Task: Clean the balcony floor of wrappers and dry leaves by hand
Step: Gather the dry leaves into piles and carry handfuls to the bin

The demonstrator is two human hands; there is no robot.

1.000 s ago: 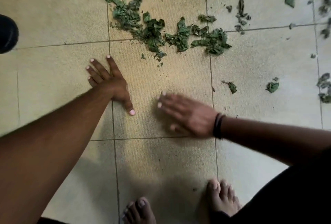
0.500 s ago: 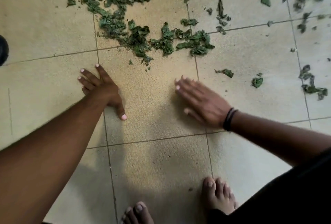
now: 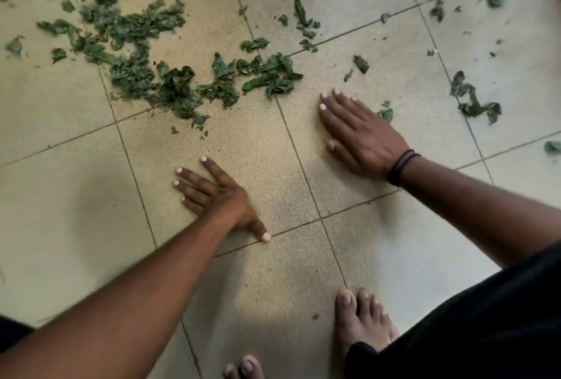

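Pressing flat with fingers straight and nothing held, the left hand [image 3: 218, 196] and right hand [image 3: 358, 133] are laid on the tiled floor [image 3: 76, 196] near the green leaf scraps [image 3: 182, 84].

bare feet [image 3: 361, 321], black wristbands [image 3: 402, 166]

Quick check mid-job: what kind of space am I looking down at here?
Probably a tiled balcony or patio floor: square beige tiles with grout lines, green leaf scraps strewn across them, and bare feet beside the left hand and right hand.

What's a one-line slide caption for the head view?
Both hands flat on the tiled floor, left hand and right hand open, near scattered green leaves.
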